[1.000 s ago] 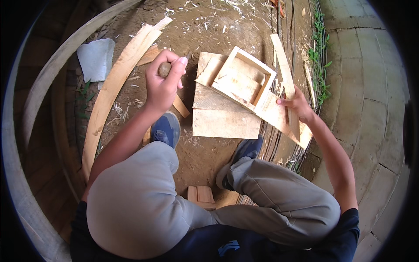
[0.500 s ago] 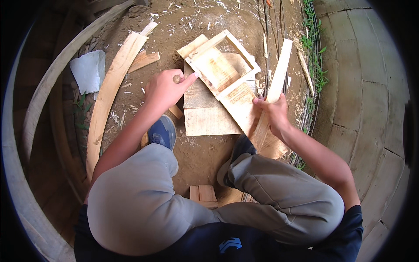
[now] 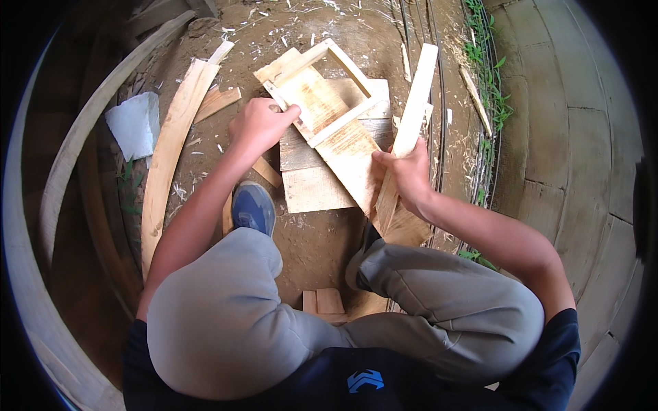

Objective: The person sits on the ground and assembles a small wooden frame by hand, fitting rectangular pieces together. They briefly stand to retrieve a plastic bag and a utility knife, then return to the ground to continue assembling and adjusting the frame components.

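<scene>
An open rectangular wooden frame (image 3: 340, 63) is fixed on a long board (image 3: 346, 147) that lies across flat boards (image 3: 312, 188) on the dirt in front of my knees. My left hand (image 3: 259, 127) grips the frame's near left corner, fingers curled over its edge. My right hand (image 3: 409, 175) is closed around a long pale wooden slat (image 3: 415, 109). The slat stands tilted along the right side of the board, its lower end by my right knee.
A long curved plank (image 3: 171, 147) lies to the left with a white sheet (image 3: 133, 123) beside it. Short offcuts (image 3: 218, 103) and shavings litter the dirt. My blue shoe (image 3: 253, 205) is under my left arm. Small blocks (image 3: 323, 301) sit between my legs. Weeds (image 3: 490, 82) border concrete slabs (image 3: 576, 137) on the right.
My right hand has lifted the slat and brought it closer, alongside the board. My left hand came down from a raised grip on a rounded object onto the frame's corner. The frame has turned.
</scene>
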Demonstrator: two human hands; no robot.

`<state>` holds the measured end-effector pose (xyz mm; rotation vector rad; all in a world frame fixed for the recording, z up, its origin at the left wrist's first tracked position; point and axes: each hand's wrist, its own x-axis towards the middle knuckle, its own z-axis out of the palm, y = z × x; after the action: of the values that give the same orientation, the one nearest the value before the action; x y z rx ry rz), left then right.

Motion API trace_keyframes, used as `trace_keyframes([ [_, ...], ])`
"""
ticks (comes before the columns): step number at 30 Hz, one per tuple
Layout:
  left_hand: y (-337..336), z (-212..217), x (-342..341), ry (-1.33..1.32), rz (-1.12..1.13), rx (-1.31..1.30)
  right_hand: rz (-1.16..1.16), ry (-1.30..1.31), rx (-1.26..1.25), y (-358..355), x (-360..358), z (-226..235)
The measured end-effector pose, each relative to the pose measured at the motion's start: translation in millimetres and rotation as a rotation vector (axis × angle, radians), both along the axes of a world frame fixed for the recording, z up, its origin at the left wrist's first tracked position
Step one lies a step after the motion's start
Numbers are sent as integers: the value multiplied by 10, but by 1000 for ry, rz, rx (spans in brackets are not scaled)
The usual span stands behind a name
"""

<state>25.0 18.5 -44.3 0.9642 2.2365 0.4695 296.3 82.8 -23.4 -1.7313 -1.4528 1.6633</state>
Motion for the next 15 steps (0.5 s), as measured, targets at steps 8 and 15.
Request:
trace_keyframes([
  [8,476,439,-242,190,1,28,-1,145,60,216,-214,287],
  [15,1062,1027,-603,459,-199,285,80,314,15,273,-386,509],
])
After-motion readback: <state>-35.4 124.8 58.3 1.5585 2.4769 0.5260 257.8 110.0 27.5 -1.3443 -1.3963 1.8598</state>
